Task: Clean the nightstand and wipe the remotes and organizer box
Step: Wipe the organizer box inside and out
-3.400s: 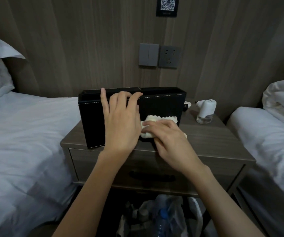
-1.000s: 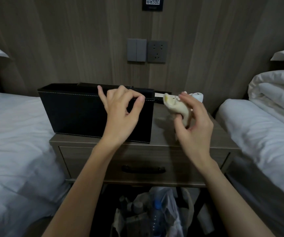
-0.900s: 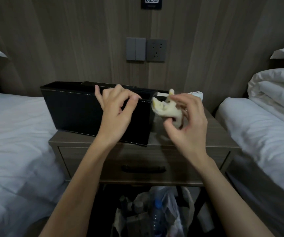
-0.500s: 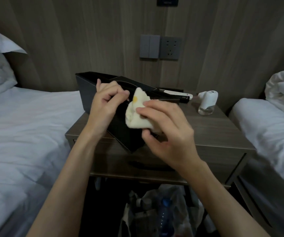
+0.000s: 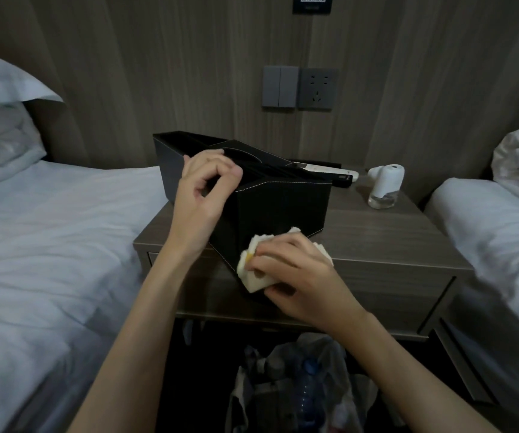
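Beside the left bed (image 5: 49, 245), the left hand (image 5: 202, 195) holds the top rim of the black box (image 5: 283, 207), with the fingers curled over the edge. The box stands on the table (image 5: 376, 245), turned so that one corner points to the person, and this corner seems to reach over the front edge. The right hand (image 5: 295, 273) grips a folded white cloth (image 5: 252, 270) and presses it on the lower part of that corner.

To do this step well, the left hand should hold the box firm, because a hard push on the corner could tip the box or slide it off. The cloth should probably go in long strokes along each side and follow the stitched edges, where dust likes to stay.

The compartments on top of the box are dark, and it is not possible to tell what is inside. The remotes (image 5: 323, 171), one white and one black, lie on the table just behind the box, not in it. Further right stands a small white bottle (image 5: 384, 189). Under the table, a plastic bag (image 5: 301, 385) holds some plastic bottles.
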Motion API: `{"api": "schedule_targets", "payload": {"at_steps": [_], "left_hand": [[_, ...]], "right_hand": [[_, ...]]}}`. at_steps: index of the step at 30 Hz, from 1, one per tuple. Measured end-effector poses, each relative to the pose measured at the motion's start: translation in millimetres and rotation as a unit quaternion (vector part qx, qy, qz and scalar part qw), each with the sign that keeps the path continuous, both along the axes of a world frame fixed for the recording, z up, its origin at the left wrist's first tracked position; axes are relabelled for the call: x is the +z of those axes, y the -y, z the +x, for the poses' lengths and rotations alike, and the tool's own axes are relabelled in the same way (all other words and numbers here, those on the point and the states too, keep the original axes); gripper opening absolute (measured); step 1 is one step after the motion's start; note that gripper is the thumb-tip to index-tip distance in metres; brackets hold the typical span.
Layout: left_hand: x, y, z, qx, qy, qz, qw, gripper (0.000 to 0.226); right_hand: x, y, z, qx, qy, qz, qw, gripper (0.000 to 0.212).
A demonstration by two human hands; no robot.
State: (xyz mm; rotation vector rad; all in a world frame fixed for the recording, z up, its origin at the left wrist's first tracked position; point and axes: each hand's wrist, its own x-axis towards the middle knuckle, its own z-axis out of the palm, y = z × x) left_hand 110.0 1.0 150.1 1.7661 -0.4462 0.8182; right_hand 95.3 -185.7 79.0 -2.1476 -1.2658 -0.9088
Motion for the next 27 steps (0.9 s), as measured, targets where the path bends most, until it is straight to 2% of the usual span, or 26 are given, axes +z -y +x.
{"api": "schedule_targets", "payload": {"at_steps": [2, 4, 6, 8, 10, 12, 18, 21, 24, 27], "left_hand": [[-0.4, 2.2, -4.0, 0.006, 0.004, 0.012, 1.000, 0.019], [-2.1, 4.8, -7.7, 0.018, 0.015, 0.024, 0.999, 0.016], [-4.2, 7.1, -10.0, 0.025, 0.030, 0.028, 0.999, 0.013], [-3.6, 7.4, -11.5, 0.017, 0.033, 0.025, 0.999, 0.014], [-2.8, 5.4, -11.8, 0.000, 0.027, 0.018, 0.999, 0.017], [-3.4, 2.0, -10.3, -0.013, 0.021, 0.007, 1.000, 0.011], [-5.6, -3.2, -5.2, -0.033, 0.024, 0.003, 0.999, 0.013], [-6.2, -3.1, -5.8, -0.035, 0.022, 0.007, 0.999, 0.011], [-5.9, -3.2, -7.9, -0.035, 0.013, 0.012, 0.999, 0.007], [-5.8, -2.7, -9.3, -0.033, 0.009, 0.009, 0.999, 0.006]], "right_hand": [[-4.4, 6.0, 0.0, 0.002, -0.017, -0.046, 0.999, 0.032], [-1.8, 8.6, -2.0, 0.004, 0.007, -0.032, 0.999, 0.026], [10.0, 7.8, -4.5, -0.011, 0.058, 0.049, 0.997, 0.021], [29.3, 6.1, -2.1, -0.041, 0.087, 0.167, 0.981, 0.028], [47.2, 3.5, 6.3, -0.068, 0.060, 0.249, 0.964, 0.034], [53.0, -2.6, 15.8, -0.071, 0.025, 0.267, 0.961, 0.035], [14.9, -10.1, 23.9, -0.062, 0.049, 0.217, 0.973, 0.029], [0.2, 0.2, 19.0, -0.061, 0.031, 0.136, 0.988, 0.021], [-7.9, 9.7, 16.1, -0.047, 0.006, 0.037, 0.998, 0.024], [-3.5, 15.8, 15.8, -0.054, 0.027, -0.012, 0.998, 0.020]]}}
